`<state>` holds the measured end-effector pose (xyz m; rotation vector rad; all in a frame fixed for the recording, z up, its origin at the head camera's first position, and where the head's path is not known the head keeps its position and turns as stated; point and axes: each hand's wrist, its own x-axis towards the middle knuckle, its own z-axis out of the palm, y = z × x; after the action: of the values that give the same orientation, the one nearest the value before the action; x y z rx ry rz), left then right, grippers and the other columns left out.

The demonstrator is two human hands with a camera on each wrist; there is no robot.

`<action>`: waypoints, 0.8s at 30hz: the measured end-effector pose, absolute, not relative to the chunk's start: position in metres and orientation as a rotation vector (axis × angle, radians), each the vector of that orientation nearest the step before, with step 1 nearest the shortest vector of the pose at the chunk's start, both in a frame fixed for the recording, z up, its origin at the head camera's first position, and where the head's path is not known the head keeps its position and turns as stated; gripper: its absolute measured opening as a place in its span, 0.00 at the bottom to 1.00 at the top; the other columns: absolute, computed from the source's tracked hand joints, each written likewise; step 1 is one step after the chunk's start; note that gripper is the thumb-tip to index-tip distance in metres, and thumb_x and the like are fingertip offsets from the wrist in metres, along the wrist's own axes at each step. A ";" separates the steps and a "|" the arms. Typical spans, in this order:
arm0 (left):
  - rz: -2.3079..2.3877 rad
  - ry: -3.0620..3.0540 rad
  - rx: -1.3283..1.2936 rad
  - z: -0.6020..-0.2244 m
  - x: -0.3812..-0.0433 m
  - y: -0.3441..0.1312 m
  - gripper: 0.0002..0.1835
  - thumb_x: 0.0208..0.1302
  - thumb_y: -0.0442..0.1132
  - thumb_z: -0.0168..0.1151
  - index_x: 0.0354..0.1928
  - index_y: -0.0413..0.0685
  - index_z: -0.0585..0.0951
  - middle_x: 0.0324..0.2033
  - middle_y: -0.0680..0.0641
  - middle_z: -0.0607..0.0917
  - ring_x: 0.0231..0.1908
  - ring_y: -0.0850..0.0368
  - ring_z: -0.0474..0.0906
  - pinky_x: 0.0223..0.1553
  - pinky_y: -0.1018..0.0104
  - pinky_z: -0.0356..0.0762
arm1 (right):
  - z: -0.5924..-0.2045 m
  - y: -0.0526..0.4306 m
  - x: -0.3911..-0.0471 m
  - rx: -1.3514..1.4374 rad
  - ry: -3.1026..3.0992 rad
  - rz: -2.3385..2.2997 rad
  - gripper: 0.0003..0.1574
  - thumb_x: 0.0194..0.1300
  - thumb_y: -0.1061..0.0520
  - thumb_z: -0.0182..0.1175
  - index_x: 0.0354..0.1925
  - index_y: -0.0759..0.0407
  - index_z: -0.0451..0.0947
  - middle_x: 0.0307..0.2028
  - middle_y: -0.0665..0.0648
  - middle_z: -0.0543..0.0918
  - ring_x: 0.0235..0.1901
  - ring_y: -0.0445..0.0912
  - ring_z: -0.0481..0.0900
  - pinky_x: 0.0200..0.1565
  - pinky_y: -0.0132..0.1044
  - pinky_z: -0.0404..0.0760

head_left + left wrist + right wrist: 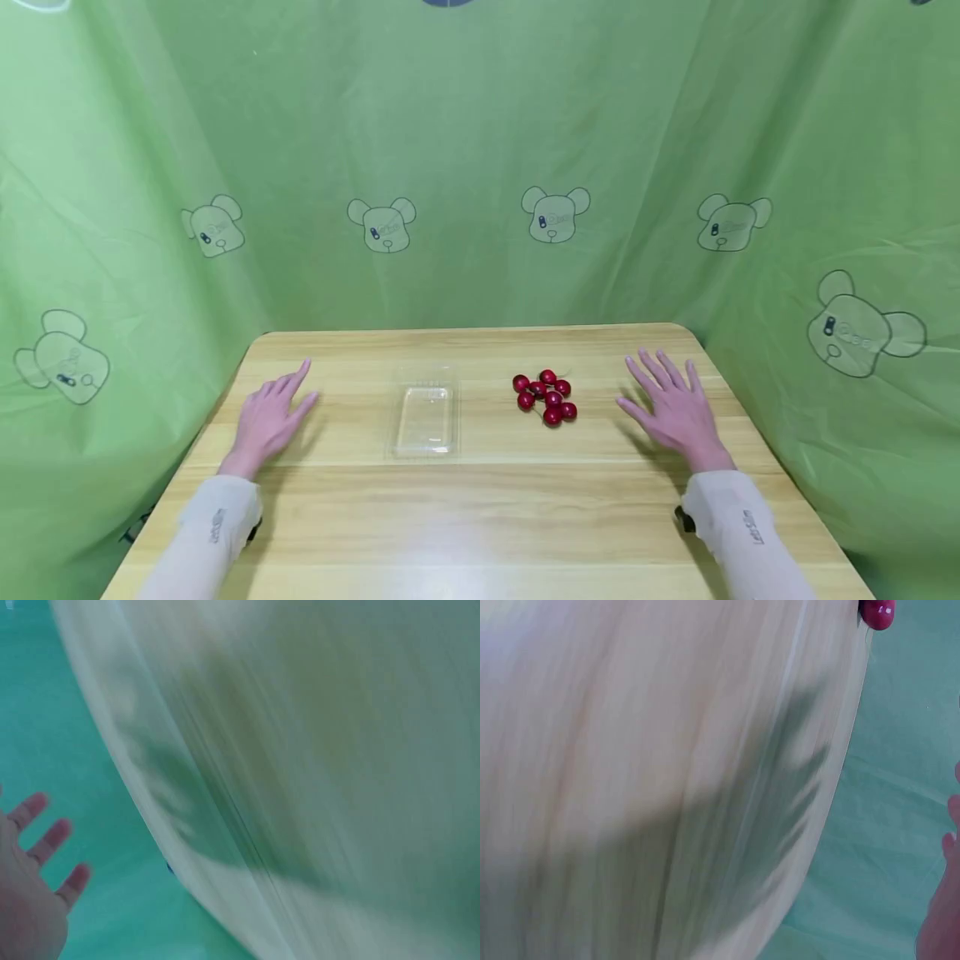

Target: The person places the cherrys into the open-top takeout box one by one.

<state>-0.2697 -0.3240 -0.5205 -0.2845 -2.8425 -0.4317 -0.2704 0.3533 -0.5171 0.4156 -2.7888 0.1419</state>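
A loose cluster of red cherries (pixel 552 399), some with stems, lies on the table right of its middle. To their left sits a clear plastic box (pixel 427 419). My left hand (pixel 266 419) hovers above the table left of the box, thumb and index finger stretched out, holding nothing. Its fingers (pixel 52 841) show at the left edge of the left wrist view. On the other side, my right hand (pixel 677 411) is held over the table right of the cherries, fingers spread, with nothing in it. One cherry (pixel 877 613) appears at the top of the right wrist view.
The light wooden table (pixel 480 517) has rounded far corners. Green cloth (pixel 465 125) with bear-head prints hangs behind it and along both sides. Shadows of both hands fall on the wood.
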 end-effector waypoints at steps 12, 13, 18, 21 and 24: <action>-1.480 -2.783 -0.051 -0.525 -0.286 -0.269 0.33 0.83 0.55 0.44 0.81 0.46 0.56 0.51 0.31 0.82 0.41 0.41 0.82 0.42 0.53 0.83 | -0.518 0.319 -0.277 0.302 -2.941 0.459 0.38 0.79 0.37 0.51 0.72 0.61 0.69 0.65 0.72 0.75 0.63 0.69 0.71 0.62 0.71 0.68; -1.545 -2.763 -0.036 -0.526 -0.287 -0.265 0.33 0.84 0.54 0.44 0.81 0.46 0.57 0.51 0.31 0.82 0.40 0.43 0.81 0.39 0.55 0.83 | -0.518 0.317 -0.278 0.304 -2.941 0.476 0.36 0.79 0.39 0.52 0.70 0.63 0.72 0.62 0.72 0.77 0.61 0.68 0.73 0.60 0.70 0.69; -1.741 -2.698 0.017 -0.532 -0.290 -0.248 0.31 0.84 0.51 0.43 0.80 0.45 0.58 0.50 0.33 0.81 0.37 0.48 0.79 0.34 0.62 0.79 | -0.520 0.303 -0.285 0.316 -2.938 0.571 0.29 0.78 0.44 0.56 0.62 0.64 0.78 0.52 0.67 0.83 0.52 0.63 0.79 0.54 0.64 0.76; -1.805 -2.669 0.038 -0.535 -0.290 -0.238 0.30 0.84 0.50 0.43 0.79 0.43 0.58 0.47 0.34 0.81 0.36 0.50 0.79 0.35 0.63 0.79 | -0.522 0.294 -0.289 0.316 -2.936 0.645 0.25 0.77 0.47 0.58 0.58 0.64 0.81 0.48 0.64 0.84 0.47 0.59 0.80 0.49 0.60 0.80; -1.865 -2.631 0.069 -0.538 -0.290 -0.229 0.30 0.84 0.49 0.44 0.79 0.42 0.60 0.45 0.36 0.81 0.34 0.52 0.78 0.34 0.64 0.78 | -0.525 0.285 -0.292 0.316 -2.935 0.706 0.21 0.76 0.49 0.60 0.55 0.63 0.84 0.44 0.61 0.84 0.43 0.54 0.80 0.46 0.56 0.81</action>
<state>-0.2904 -0.2285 -0.5384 0.0688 -2.6307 -1.8653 -0.2923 0.2850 -0.5253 0.3164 -2.9347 0.7057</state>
